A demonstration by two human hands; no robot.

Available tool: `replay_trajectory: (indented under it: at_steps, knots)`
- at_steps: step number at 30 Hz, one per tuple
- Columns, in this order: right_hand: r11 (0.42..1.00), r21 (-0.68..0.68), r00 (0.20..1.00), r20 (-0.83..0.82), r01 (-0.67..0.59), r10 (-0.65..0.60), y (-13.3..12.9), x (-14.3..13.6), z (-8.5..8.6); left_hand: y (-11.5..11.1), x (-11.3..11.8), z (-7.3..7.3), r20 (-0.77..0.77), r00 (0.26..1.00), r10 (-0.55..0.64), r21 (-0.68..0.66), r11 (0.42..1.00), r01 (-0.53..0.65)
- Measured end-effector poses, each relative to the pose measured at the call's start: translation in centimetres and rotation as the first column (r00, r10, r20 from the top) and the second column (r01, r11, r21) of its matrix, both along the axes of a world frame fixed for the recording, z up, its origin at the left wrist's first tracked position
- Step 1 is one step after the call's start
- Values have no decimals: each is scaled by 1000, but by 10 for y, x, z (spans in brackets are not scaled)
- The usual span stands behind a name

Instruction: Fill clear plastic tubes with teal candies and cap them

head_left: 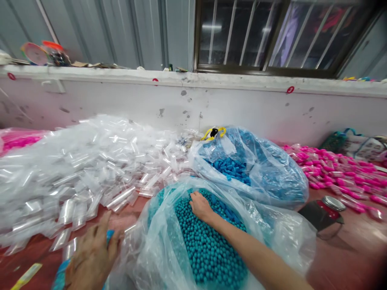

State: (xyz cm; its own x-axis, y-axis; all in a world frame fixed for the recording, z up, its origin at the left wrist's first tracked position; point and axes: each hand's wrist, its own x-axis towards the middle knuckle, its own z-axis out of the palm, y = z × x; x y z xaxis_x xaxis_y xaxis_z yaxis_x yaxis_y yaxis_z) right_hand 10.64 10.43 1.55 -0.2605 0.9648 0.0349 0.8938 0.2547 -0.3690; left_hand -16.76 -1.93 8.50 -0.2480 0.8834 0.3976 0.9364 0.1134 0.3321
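My right hand (201,206) reaches into a clear plastic bag (165,241) of small round teal beads (208,245). Its fingers are curled together, with their tips down among the beads. At the lower left is my left hand (92,255), slightly blurred, palm down with fingers stretched out and thumb apart. Under it, a blue thing (109,235) shows between thumb and forefinger and again past the hand's left edge; its kind is hidden. Close to that hand lie loose clear plastic tubes (69,209), the front of a large heap.
Behind the beads, another clear bag (272,177) holds blue pieces (229,167). Pink capped tubes (329,169) are heaped at right, near a dark red jar with a metal lid (332,203). A yellow-handled tool (27,276) lies front left on the red table (363,249).
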Motion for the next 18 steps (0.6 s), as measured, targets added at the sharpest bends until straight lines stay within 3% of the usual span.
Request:
replay_trajectory:
  at_steps: [2, 4, 8, 10, 15, 17, 18]
  knots:
    - [997, 28, 998, 10, 68, -69, 14, -15, -1, -2, 15, -10, 89, 995, -54, 13, 999, 53]
    - [991, 51, 992, 14, 123, -123, 22, -30, -3, -4, 41, -22, 241, 954, -180, -21, 982, 190]
    - [992, 50, 993, 11, 113, -114, 22, -47, -8, -2, 96, -39, 443, 788, -429, -87, 854, 514]
    - [997, 41, 997, 6, 71, -71, 18, -44, -11, 7, 115, -39, 452, 751, -481, -133, 796, 590]
    - [992, 1, 991, -54, -125, 125, -3, -8, -10, 45, 138, -43, 242, 857, -454, -250, 825, 507]
    - [973, 2, 964, -130, -232, 231, -17, 7, -8, 56, 144, -49, 191, 866, -462, -334, 799, 500]
    - [958, 20, 928, -246, -285, 281, -23, 14, -9, 59, 147, -53, 186, 857, -481, -374, 772, 514]
